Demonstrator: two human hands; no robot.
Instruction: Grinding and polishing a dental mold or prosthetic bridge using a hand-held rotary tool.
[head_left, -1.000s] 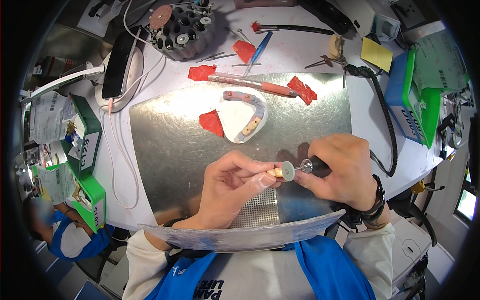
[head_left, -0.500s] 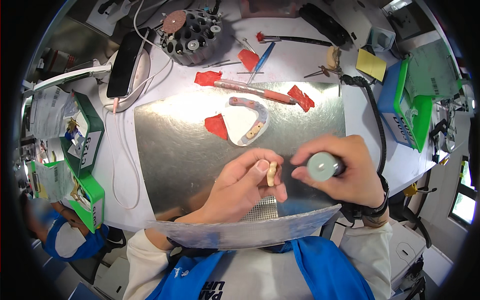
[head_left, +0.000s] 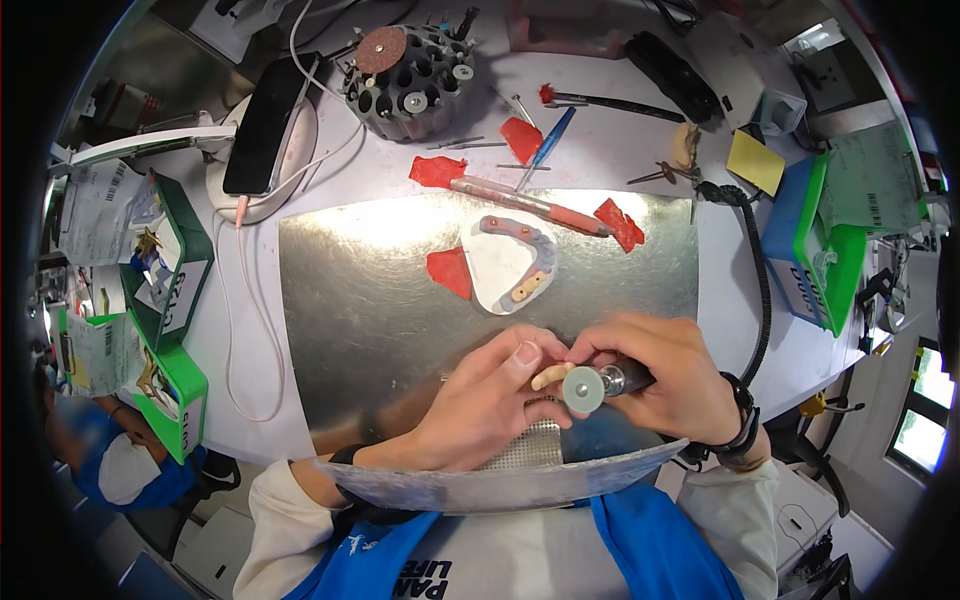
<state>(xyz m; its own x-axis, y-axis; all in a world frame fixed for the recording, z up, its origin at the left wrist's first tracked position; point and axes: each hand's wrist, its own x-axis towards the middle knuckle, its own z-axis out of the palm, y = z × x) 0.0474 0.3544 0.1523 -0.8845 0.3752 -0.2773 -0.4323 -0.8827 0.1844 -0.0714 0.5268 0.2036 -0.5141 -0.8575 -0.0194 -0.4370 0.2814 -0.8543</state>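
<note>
A small tooth-coloured dental bridge [head_left: 550, 377] is pinched between the thumb and fingers of my left hand [head_left: 490, 385]. My right hand [head_left: 670, 375] is wrapped round a dark rotary handpiece [head_left: 632, 376], whose pale green grinding disc [head_left: 583, 390] faces up beside the bridge. Disc and bridge overlap in view; I cannot tell whether they touch. The fingertips of both hands meet just above the bridge. Beyond my hands, a white plaster dental model [head_left: 497, 270] with a grey-pink gum arch rests on the metal sheet [head_left: 370, 330].
Red sheet pieces [head_left: 449, 272] and a pinkish pen [head_left: 530, 203] lie around the model. A round bur holder [head_left: 412, 85] and a phone [head_left: 265, 130] stand back left. Bins flank the table, one blue-green [head_left: 795, 245] at right. A clear shield [head_left: 500, 478] lies below my hands.
My right hand has come left and down, bringing the handpiece's disc up to the bridge. In my left fingers the bridge has turned from upright to slanted. The whole view has shifted slightly.
</note>
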